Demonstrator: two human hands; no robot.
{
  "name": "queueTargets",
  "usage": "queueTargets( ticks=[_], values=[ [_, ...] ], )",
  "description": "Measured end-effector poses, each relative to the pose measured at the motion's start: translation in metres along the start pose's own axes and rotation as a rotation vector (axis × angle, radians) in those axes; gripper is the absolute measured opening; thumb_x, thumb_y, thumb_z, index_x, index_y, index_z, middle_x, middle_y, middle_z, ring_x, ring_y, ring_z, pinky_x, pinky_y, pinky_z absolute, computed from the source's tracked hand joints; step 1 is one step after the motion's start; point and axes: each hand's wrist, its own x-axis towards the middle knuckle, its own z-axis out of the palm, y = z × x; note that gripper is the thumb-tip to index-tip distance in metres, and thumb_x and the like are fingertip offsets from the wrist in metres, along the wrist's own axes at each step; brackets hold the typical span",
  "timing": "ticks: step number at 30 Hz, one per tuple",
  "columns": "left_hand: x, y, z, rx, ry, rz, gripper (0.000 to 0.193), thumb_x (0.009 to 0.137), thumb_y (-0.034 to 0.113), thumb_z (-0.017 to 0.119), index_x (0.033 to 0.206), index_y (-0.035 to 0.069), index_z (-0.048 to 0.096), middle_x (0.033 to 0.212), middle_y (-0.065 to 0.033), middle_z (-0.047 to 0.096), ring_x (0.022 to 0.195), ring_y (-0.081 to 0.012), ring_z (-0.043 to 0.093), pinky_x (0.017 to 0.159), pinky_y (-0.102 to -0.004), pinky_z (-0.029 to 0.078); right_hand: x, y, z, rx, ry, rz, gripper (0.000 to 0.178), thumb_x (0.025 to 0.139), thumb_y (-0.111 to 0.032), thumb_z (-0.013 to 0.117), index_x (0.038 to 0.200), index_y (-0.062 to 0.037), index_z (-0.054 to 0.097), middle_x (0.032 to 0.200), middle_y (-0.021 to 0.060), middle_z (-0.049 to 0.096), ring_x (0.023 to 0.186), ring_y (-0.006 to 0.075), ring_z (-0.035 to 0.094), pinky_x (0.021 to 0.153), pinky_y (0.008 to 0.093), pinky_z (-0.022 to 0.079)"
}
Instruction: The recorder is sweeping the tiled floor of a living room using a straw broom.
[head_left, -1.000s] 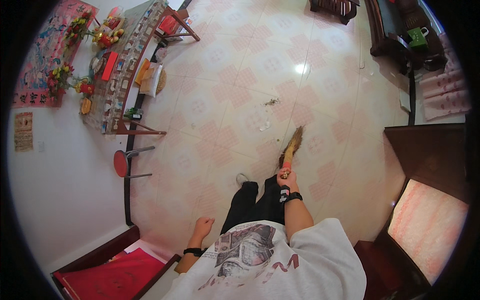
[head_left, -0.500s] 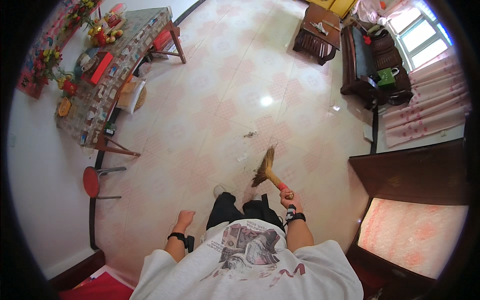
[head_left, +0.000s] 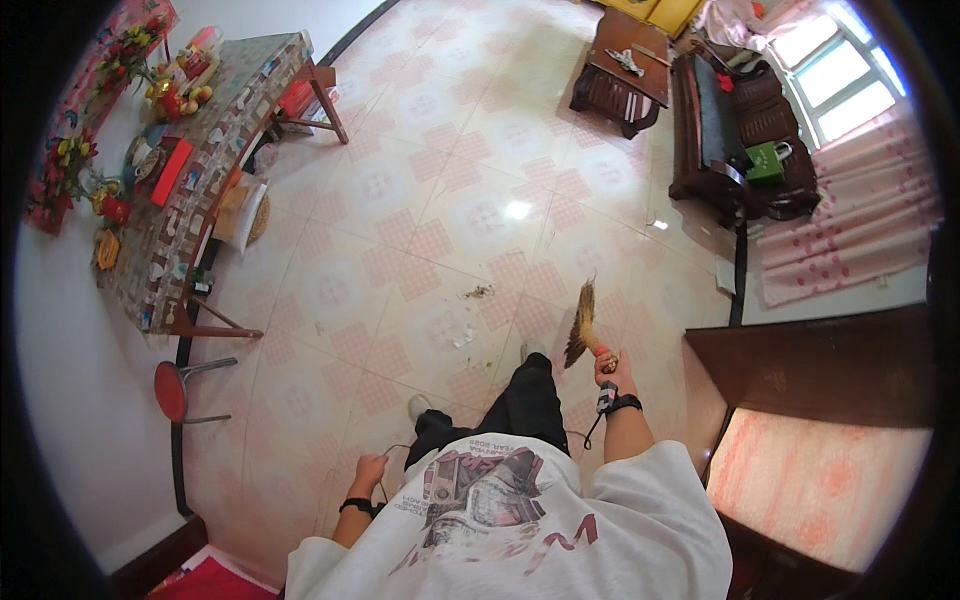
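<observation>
My right hand [head_left: 613, 372] grips the red handle of a short straw broom [head_left: 582, 325]. The broom's brown bristles point forward and left, just above or touching the tiled floor; which one I cannot tell. To the left of the broom lie a small pile of dark debris [head_left: 479, 292] and some white scraps [head_left: 463, 337]. My left hand [head_left: 370, 469] hangs low beside my left leg, its fingers curled in, and nothing shows in it. A thin cord runs close by that hand. Each wrist wears a black strap.
Along the left wall stand a long patterned table [head_left: 215, 130] and a red round stool [head_left: 171, 391]. A low wooden table [head_left: 628, 50] and a dark wooden sofa [head_left: 705, 120] are at the far right. Nearer on the right is a dark wooden panel [head_left: 800, 355].
The broom has swung to the right with my right hand, away from the debris. My legs have stepped, the right foot now forward. The whole view has turned slightly.
</observation>
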Motion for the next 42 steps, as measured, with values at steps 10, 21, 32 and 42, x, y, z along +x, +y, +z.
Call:
queueTargets(
  ticks=[10,21,32,42],
  values=[
    [-0.100,0.180,0.125,-0.091,0.017,-0.278,0.029,0.073,0.025,0.055,0.072,-0.003,0.059,0.064,-0.0207,0.057,0.061,-0.0275,0.057,0.057,-0.0366,0.041,0.199,-0.065,0.108,-0.652,0.076,0.162,0.042,0.085,-0.048,0.034,0.059,-0.0156,0.040,0.050,-0.0009,0.040,0.045,0.0135,0.045,0.037,0.0252,0.039],
    [-0.149,0.288,0.196,-0.135,0.311,-0.168,0.031,0.075,0.021,0.055,0.061,-0.006,0.048,0.049,-0.0156,0.042,0.044,-0.0182,0.040,0.047,-0.0330,0.034,0.210,0.004,0.119,-1.153,0.086,0.203,0.026,0.084,-0.030,0.035,0.071,-0.0093,0.043,0.056,0.0057,0.042,0.045,0.0201,0.047,0.038,0.0317,0.039],
    [-0.221,0.210,0.345,-0.584,0.520,-0.323,0.036,0.077,0.021,0.055,0.057,-0.005,0.040,0.047,-0.0081,0.034,0.046,-0.0143,0.031,0.045,-0.0335,0.030,0.120,-0.005,0.092,-1.435,-0.078,0.372,0.029,0.086,-0.022,0.040,0.057,-0.0169,0.042,0.041,-0.0068,0.035,0.034,0.0072,0.037,0.031,0.0198,0.032],
    [-0.238,0.165,0.474,-0.855,0.317,-0.365,0.031,0.075,0.020,0.056,0.051,0.001,0.047,0.045,-0.0042,0.044,0.038,-0.0140,0.041,0.038,-0.0286,0.033,0.027,-0.159,0.061,-1.182,-0.088,0.509,0.041,0.085,-0.041,0.044,0.056,-0.0125,0.038,0.045,-0.0009,0.041,0.039,0.0094,0.044,0.030,0.0175,0.036]
  ],
)
